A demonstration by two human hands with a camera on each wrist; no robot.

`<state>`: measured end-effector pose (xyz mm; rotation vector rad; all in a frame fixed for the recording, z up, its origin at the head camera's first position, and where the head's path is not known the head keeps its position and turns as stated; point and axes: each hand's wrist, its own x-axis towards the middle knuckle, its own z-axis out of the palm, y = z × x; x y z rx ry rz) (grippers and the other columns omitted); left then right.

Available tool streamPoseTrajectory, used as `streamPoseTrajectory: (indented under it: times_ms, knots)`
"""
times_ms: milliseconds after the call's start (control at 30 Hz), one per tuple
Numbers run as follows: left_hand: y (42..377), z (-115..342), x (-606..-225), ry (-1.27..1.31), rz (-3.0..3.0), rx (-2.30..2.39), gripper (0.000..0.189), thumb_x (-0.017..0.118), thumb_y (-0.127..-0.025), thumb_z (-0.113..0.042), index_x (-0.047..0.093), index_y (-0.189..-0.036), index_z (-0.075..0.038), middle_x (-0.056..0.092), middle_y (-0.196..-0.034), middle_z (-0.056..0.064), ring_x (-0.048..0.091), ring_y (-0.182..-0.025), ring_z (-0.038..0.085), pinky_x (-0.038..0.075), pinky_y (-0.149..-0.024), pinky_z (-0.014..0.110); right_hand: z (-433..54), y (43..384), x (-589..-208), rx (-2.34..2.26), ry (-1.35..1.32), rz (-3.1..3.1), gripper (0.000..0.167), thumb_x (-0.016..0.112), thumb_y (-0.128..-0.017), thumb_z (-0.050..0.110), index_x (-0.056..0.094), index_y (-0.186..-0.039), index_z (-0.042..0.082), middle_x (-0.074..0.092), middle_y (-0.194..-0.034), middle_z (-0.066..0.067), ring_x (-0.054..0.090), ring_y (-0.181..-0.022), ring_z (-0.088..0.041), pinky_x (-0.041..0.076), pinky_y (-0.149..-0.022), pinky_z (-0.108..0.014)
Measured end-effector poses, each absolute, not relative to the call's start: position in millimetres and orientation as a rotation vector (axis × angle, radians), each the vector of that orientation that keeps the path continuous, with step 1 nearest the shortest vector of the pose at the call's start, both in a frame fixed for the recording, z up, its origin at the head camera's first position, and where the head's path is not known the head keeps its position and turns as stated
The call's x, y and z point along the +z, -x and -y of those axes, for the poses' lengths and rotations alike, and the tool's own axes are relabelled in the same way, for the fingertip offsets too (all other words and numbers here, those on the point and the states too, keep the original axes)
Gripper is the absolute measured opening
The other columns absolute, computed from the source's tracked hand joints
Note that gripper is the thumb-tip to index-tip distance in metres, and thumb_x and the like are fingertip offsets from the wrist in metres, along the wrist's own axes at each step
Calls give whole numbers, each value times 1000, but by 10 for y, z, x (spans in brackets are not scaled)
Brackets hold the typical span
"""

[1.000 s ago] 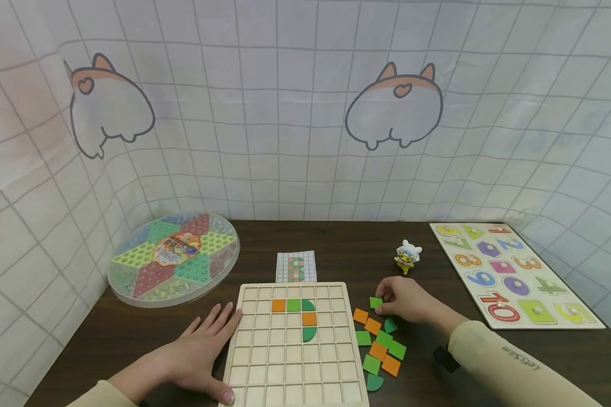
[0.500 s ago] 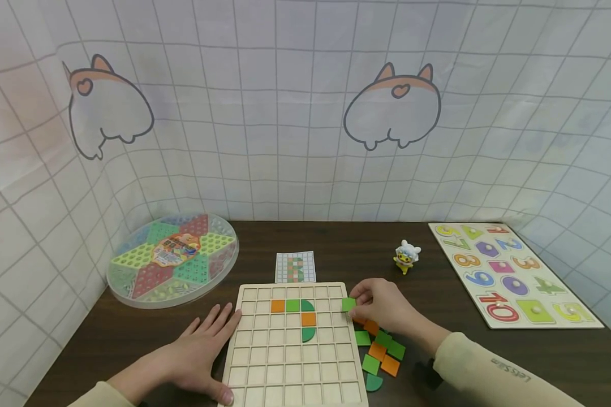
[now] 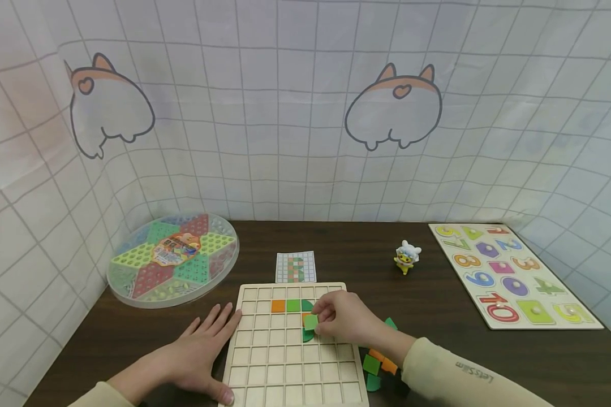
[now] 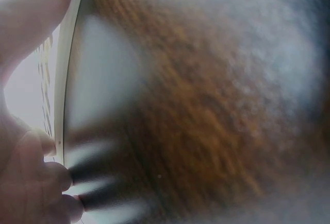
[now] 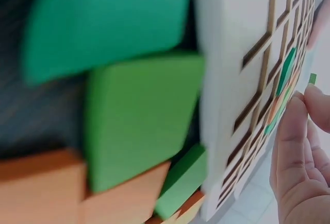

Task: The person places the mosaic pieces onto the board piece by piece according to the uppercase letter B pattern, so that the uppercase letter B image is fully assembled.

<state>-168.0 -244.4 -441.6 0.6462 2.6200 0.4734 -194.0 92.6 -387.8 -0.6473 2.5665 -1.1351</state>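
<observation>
My right hand [image 3: 348, 319] pinches a green square tile [image 3: 310, 323] between thumb and fingers, over the gridded wooden board [image 3: 265, 356]. In the board lie an orange square [image 3: 278, 306], a green square [image 3: 293, 305] and a dark green quarter-circle tile [image 3: 306, 305] in one row. Below that row, the held tile partly covers another orange square and a second dark green quarter-circle [image 3: 307, 335]. My left hand [image 3: 198, 353] rests with spread fingers along the board's left edge, its thumb on the near corner. The right wrist view catches only a sliver of the held tile.
Loose green and orange tiles [image 3: 371, 364] lie right of the board, partly under my right forearm. Behind the board is a pattern card [image 3: 295, 267]. A round Chinese checkers set [image 3: 173, 260], a small figurine [image 3: 406, 257] and a number puzzle [image 3: 514, 277] stand farther out.
My right hand has picked up the green square from the loose tiles and carried it left over the board, above the filled cells. My left hand has stayed put.
</observation>
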Motion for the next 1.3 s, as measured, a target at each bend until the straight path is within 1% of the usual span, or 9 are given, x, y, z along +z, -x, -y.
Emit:
streamPoseTrajectory:
  times_ms: [233,500,767,1067,1300]
  knots:
    - [1682,2448,-4414,-642,-2615,481,144,72,-60,-89,6,-166,-19,0,-173,16,-3,-159,43,10,-117,76,-736,1904,-3891,-1097,734,-2594,15,82,-82,2,73,-95,1,66,-78,2,59,-72,-9,51,-67,-22]
    - [1683,2447,-4417,-648,-2620,479,145,72,-59,-89,7,-166,-17,0,-173,16,-2,-159,44,10,-117,76,-626,1869,-3902,-1062,723,-2573,16,85,-79,1,74,-91,1,67,-77,2,59,-73,-9,51,-68,-23]
    - [1670,2439,-4405,-652,-2627,483,145,71,-59,-90,7,-166,-16,1,-173,17,-1,-159,44,10,-117,75,-578,1858,-3937,-1000,740,-2612,16,87,-77,2,75,-87,4,65,-74,4,56,-70,-7,49,-67,-23]
    - [1670,2435,-4398,-650,-2630,481,145,71,-59,-90,7,-166,-16,1,-173,16,-2,-159,43,10,-117,75,-531,1850,-3935,-941,733,-2666,17,88,-76,4,77,-89,3,67,-76,2,55,-70,-5,50,-66,-23]
    - [1678,2444,-4419,-649,-2623,475,144,71,-60,-90,7,-166,-17,1,-173,16,-2,-159,44,10,-117,76,-526,1845,-3917,-911,742,-2673,21,89,-75,5,78,-92,1,69,-79,0,57,-72,-6,51,-67,-22]
